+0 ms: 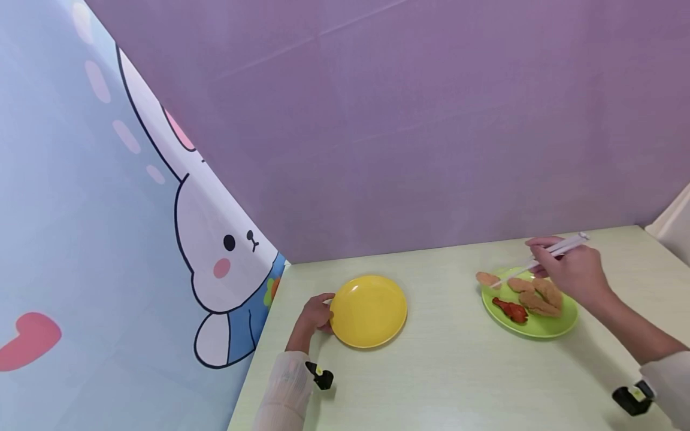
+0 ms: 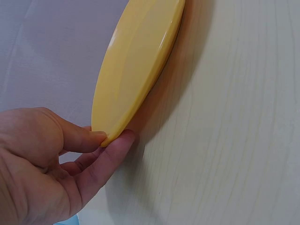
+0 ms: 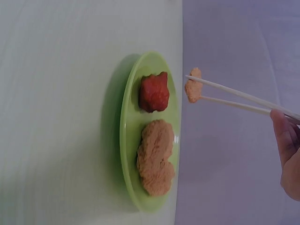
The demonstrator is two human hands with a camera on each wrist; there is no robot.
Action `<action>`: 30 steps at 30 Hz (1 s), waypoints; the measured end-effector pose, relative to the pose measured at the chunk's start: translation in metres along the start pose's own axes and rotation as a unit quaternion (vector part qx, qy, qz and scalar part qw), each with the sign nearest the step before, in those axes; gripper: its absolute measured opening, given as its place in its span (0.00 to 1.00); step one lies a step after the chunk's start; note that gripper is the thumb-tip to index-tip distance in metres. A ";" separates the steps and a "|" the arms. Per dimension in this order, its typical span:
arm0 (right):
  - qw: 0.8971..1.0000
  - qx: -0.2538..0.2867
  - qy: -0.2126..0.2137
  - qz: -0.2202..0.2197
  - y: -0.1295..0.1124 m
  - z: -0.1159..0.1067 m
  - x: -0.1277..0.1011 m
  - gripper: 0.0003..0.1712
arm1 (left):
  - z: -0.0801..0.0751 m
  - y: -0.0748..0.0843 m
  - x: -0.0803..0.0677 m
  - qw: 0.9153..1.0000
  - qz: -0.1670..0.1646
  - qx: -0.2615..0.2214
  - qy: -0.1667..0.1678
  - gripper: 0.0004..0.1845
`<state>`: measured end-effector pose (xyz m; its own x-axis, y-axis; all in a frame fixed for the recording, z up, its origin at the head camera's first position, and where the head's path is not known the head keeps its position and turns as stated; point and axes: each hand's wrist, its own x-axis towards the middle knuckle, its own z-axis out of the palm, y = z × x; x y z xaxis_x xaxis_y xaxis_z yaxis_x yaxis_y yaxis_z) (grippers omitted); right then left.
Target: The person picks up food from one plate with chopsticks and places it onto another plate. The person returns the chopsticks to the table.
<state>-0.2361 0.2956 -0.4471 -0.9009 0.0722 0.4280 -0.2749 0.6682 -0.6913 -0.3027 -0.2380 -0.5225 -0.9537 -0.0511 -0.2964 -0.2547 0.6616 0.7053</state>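
Chopsticks (image 1: pixel 572 241) pinched by right hand (image 1: pixel 579 272) grip breaded piece (image 1: pixel 487 278) near green plate (image 1: pixel 539 329); left hand (image 1: pixel 316 312), fingers pinching yellow plate (image 1: pixel 368 311) at edge.

Yellow plate (image 1: pixel 369 311) at left fingers (image 2: pixel 107 161): plain. Green plate (image 1: pixel 545 327) below right fingers (image 3: pixel 281 129): light, uniform; breaded pieces (image 1: pixel 541 304) tan, drumstick (image 1: pixel 512 311) red. Chopsticks (image 3: pixel 243 95) in those fingers: white, from here perhaps creamier toward the tips. Nugget (image 1: pixel 487 278) beyond them: pale orange. Wall panel (image 1: pixel 81 197) left of left fingers: blue, printed with white rabbit (image 1: pixel 207 224).

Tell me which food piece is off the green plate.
The tan piece pinched between the chopsticks; the red drumstick and the other tan pieces lie on the green plate.
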 end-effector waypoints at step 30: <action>0.989 0.142 -0.038 0.009 -0.050 0.063 0.008 0.16 | 0.002 0.003 0.000 1.000 -0.018 -0.007 0.001 0.35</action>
<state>-0.2507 0.2164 -0.4458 -0.9262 0.0203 0.3764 -0.3316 0.4310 -0.8392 -0.3033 -0.2340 -0.5216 -0.9439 -0.0762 -0.3213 -0.2918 0.6481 0.7035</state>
